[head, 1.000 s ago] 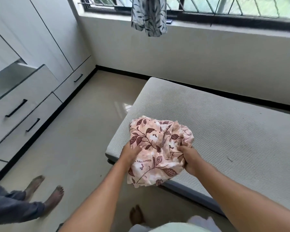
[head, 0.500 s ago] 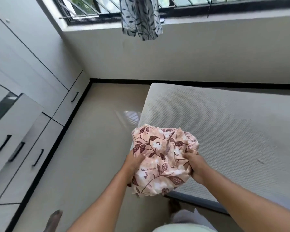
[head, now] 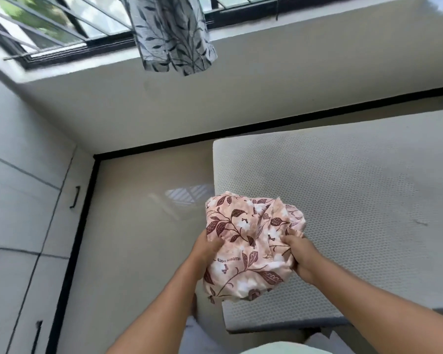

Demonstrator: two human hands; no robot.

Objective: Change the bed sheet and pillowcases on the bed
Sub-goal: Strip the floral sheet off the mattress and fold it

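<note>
Since a second ago our view has tipped up: more of the window shows, the bare feet at the lower left have gone from sight, and the mattress corner now sits near the middle. We still hold the sheet between both hands as before.

It is a crumpled pink bundle printed with dark red leaves and white flowers, with a line of small lettering on its near face. We hold it in the air over the near left corner of the mattress; whether it touches the mattress we cannot tell.

Our left hand grips the bundle's left side, its fingers curled into the cloth and mostly hidden by it. Our right hand grips the right side, fingers bent and closed on a fold near the top.

The mattress is bare, with a white honeycomb weave. Beside it lies a glossy beige floor edged by a black skirting. A white wardrobe with black handles stands at the left. A grey leaf-print curtain hangs knotted before the window, above the wall.
</note>
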